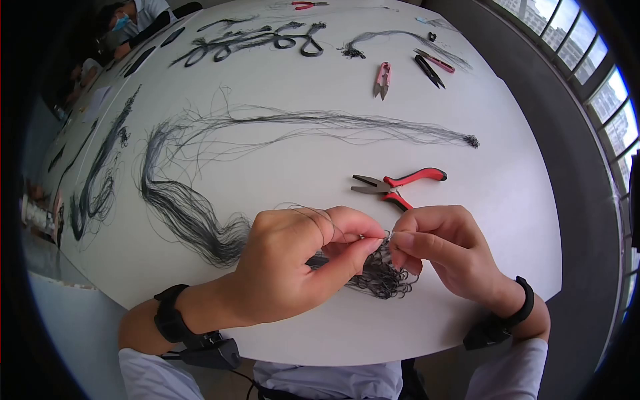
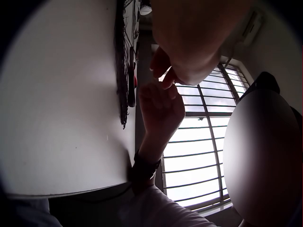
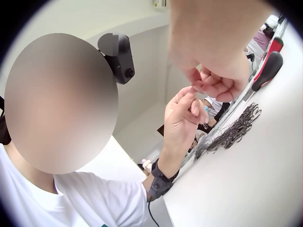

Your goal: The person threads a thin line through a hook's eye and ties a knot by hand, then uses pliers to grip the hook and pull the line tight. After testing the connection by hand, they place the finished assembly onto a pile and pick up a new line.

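Pliers (image 1: 399,184) lie on the table (image 1: 507,200) just behind the hands, strand bundle (image 1: 187,207) to their left.

A round white tabletop (image 1: 280,160) carries a long bundle of thin dark strands (image 1: 200,167) that sweeps across its middle and curls toward the near edge, where a small tangle of dark curled loops (image 1: 383,280) lies. Red-handled pliers (image 1: 400,183) lie just beyond that tangle, and farther back sit pink snips (image 1: 382,79), a black-and-pink pair of tools (image 1: 432,65) and a second red-handled tool (image 1: 307,5) at the far rim. More dark strand bundles lie along the left side (image 1: 100,180) and at the far side (image 1: 267,39).
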### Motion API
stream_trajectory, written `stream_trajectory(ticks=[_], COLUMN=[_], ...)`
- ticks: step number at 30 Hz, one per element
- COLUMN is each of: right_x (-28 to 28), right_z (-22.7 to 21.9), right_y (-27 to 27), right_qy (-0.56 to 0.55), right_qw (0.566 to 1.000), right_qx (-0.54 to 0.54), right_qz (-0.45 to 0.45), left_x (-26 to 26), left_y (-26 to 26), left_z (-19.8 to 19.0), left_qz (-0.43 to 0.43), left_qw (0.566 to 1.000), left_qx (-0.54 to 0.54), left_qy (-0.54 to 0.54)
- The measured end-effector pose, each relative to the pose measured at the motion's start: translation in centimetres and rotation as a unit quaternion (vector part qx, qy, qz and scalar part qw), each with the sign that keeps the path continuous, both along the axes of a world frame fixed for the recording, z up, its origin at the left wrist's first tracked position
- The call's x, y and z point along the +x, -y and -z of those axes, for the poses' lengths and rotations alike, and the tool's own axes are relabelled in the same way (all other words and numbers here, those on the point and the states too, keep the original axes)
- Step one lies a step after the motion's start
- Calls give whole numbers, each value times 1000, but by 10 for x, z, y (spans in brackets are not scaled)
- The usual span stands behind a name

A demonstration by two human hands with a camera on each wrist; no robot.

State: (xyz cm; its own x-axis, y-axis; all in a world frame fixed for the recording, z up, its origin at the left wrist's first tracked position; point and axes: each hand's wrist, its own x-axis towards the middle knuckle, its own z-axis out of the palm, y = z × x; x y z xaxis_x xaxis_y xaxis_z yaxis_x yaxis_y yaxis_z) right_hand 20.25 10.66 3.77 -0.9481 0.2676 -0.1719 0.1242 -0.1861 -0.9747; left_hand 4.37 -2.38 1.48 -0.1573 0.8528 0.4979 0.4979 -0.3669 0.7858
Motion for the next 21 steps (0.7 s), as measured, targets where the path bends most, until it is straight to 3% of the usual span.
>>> stream_trajectory(ticks=[4,6,9,19,21], right_x=[-2,-2,-3,-5,-6], right_z=[3,8,7,9,4], right_y=[-2,-4,-4,-5,-2], right_qy=[44,39,52,45,41], right_qw=[994,979,971,964,993], right_qx=[-96,-199,-231,-260,-97], right_qz=[-12,-31,-23,-35,45], left_x=[1,1,1,-4,-5], left_y=[1,-1,-1,-1,-4], left_z=[2,2,-3,3,1], left_qz=[2,9,13,-2,-11], left_qw=[1000,1000,1000,998,1000], left_qx=[4,5,-2,22,22], left_qy=[-12,3,10,-64,-10])
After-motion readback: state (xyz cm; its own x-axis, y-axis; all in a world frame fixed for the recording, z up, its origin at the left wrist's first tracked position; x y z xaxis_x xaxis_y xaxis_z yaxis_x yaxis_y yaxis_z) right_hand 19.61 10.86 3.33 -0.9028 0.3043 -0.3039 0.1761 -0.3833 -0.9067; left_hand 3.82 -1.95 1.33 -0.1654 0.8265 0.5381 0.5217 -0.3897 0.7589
